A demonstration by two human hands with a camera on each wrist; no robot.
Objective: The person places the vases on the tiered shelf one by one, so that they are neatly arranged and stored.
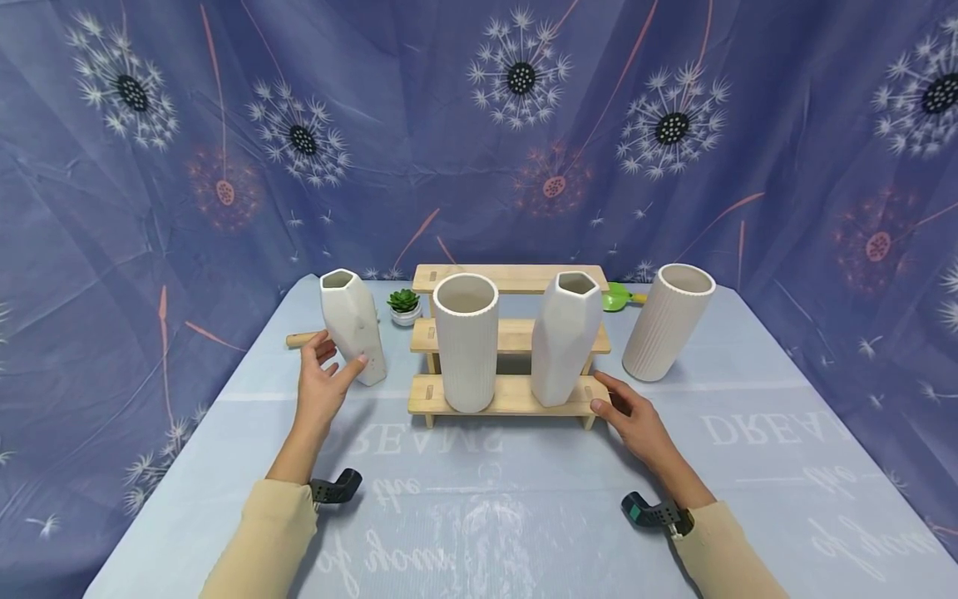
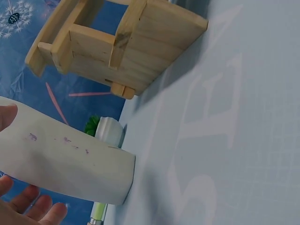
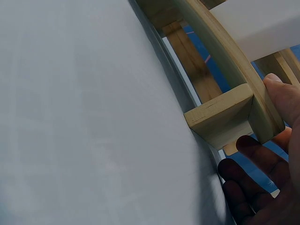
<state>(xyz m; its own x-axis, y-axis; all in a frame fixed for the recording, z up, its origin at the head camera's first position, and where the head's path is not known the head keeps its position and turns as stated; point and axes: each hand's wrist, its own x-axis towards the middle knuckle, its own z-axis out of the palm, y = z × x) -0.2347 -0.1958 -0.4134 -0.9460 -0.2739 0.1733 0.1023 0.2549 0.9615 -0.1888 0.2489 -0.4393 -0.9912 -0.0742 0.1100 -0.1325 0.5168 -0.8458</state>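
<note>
At the left, a white faceted vase (image 1: 352, 320) stands on the table with small purplish marks on its side. My left hand (image 1: 322, 383) is beside its lower part; the thumb (image 2: 6, 117) overlaps the vase and the loosely bent fingers are right at its other side. My right hand (image 1: 632, 416) grips the right end of the lowest step of a three-tier wooden stand (image 1: 516, 399), thumb on the step and fingers around its end. On that step are a ribbed white cylinder vase (image 1: 467, 358) and another faceted white vase (image 1: 565, 341).
Another ribbed vase (image 1: 666, 324) stands right of the stand. A small potted succulent (image 1: 405, 306) sits between the left vase and the stand. A wooden handle (image 1: 301, 339) shows behind the left hand, and a green tool (image 1: 616, 297) lies at the back right, before the dandelion-patterned cloth (image 1: 419, 150).
</note>
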